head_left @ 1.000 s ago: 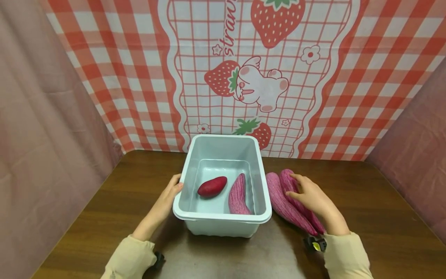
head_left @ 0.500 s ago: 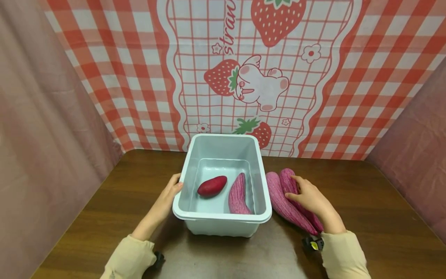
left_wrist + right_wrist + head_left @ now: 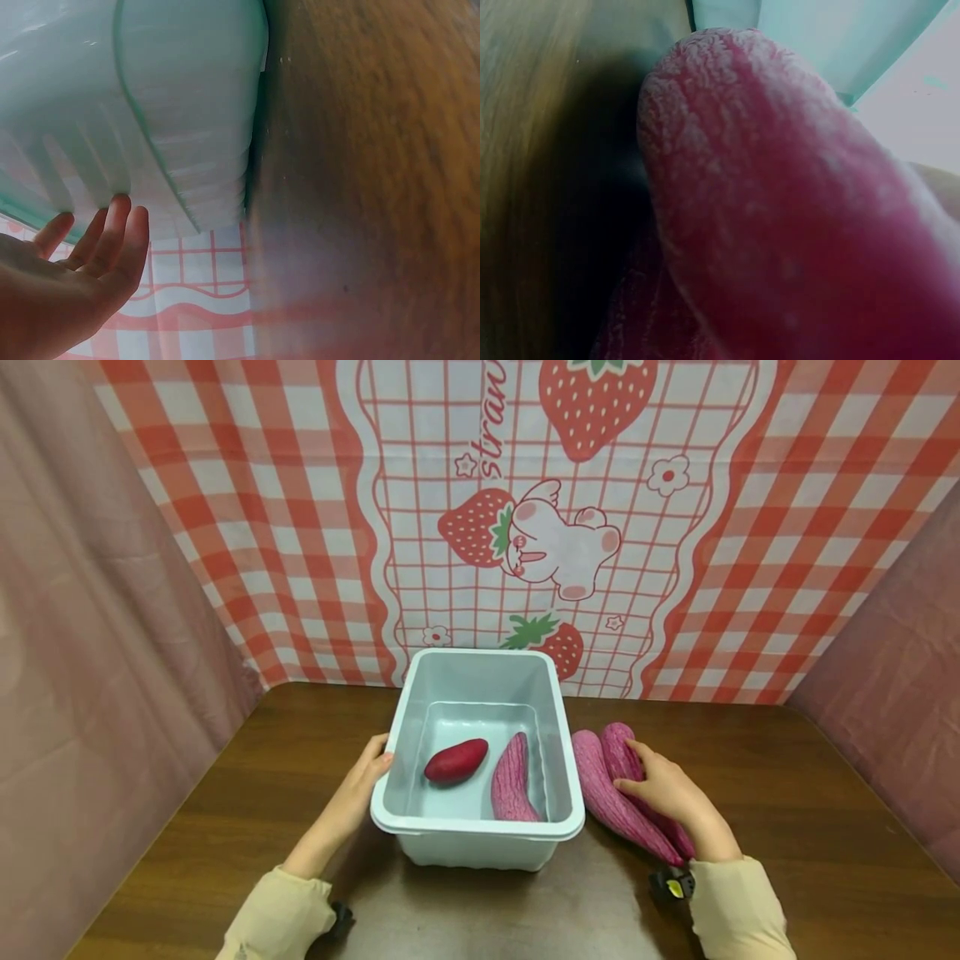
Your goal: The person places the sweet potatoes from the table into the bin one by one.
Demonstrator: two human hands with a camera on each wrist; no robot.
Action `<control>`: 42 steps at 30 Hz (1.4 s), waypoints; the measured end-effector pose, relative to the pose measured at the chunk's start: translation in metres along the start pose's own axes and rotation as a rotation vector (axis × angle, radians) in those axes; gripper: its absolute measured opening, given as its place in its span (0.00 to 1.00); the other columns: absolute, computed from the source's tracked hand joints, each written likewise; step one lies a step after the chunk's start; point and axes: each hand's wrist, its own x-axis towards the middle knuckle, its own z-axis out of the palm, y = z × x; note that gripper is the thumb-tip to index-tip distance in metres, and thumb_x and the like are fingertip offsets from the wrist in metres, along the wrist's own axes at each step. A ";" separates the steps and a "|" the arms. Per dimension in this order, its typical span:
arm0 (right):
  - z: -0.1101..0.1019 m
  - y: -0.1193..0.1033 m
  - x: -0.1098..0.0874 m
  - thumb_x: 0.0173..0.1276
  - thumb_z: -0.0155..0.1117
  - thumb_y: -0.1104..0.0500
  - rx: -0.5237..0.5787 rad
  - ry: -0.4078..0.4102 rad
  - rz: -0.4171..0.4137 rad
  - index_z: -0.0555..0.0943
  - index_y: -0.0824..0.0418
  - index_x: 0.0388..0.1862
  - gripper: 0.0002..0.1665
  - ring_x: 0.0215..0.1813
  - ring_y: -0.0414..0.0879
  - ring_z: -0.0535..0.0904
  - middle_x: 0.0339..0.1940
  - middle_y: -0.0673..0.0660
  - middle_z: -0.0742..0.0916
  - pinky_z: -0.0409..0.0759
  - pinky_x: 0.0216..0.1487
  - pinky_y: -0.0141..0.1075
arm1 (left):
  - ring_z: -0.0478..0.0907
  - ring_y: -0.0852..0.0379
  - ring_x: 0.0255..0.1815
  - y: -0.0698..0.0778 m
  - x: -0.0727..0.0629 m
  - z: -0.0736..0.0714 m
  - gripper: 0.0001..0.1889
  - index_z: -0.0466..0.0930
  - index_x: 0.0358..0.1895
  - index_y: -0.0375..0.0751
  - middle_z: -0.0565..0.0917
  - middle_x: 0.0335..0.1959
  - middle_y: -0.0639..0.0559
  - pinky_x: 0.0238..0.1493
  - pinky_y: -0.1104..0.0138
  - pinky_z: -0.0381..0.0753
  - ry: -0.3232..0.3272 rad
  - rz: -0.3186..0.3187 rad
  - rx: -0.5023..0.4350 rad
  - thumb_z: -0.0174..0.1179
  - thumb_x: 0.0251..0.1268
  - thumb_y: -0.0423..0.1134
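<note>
A pale blue-grey plastic basin (image 3: pixel 480 850) holds a short dark-red sweet potato (image 3: pixel 456 761) and a longer streaked purple sweet potato (image 3: pixel 513 781). At its left side, my left hand (image 3: pixel 362 781) touches the outer wall under the rim with nearly straight fingers (image 3: pixel 112 232). Two more streaked purple sweet potatoes lie side by side on the table right of the basin. My right hand (image 3: pixel 671 789) holds the outer streaked sweet potato (image 3: pixel 619 752) between thumb and fingers; the inner streaked sweet potato (image 3: pixel 600 785) lies against it. In the right wrist view a sweet potato (image 3: pixel 780 187) fills the middle, and the fingers are hidden.
The brown wooden table (image 3: pixel 225 810) carries all of this. A red-and-white strawberry cloth (image 3: pixel 315 527) hangs right behind the table's back edge. Pink curtains (image 3: pixel 90 635) close off both sides.
My right hand shifts very slightly left and inward, and the outer streaked sweet potato's lower end moves a little with it. The left hand and the basin stay in place.
</note>
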 end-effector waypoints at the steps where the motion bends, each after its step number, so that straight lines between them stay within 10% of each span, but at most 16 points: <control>1: 0.000 0.000 0.000 0.60 0.60 0.56 0.004 -0.004 0.003 0.57 0.76 0.64 0.41 0.58 0.71 0.65 0.57 0.79 0.69 0.64 0.55 0.59 | 0.72 0.41 0.48 0.000 0.000 0.000 0.22 0.58 0.62 0.37 0.70 0.53 0.31 0.44 0.65 0.74 -0.001 0.001 0.000 0.37 0.69 0.43; 14: -0.001 0.002 -0.002 0.64 0.55 0.49 0.018 -0.114 0.086 0.47 0.69 0.69 0.45 0.58 0.74 0.64 0.59 0.82 0.65 0.65 0.52 0.61 | 0.72 0.41 0.48 0.000 0.000 0.000 0.22 0.58 0.62 0.37 0.70 0.53 0.31 0.44 0.64 0.74 -0.002 0.003 -0.002 0.36 0.69 0.43; 42: 0.001 0.005 -0.002 0.63 0.57 0.52 0.010 -0.056 0.079 0.50 0.73 0.67 0.44 0.57 0.71 0.66 0.56 0.81 0.69 0.66 0.53 0.59 | 0.72 0.42 0.48 0.001 -0.001 0.000 0.22 0.58 0.62 0.38 0.70 0.53 0.31 0.45 0.63 0.73 -0.003 0.000 -0.004 0.36 0.69 0.43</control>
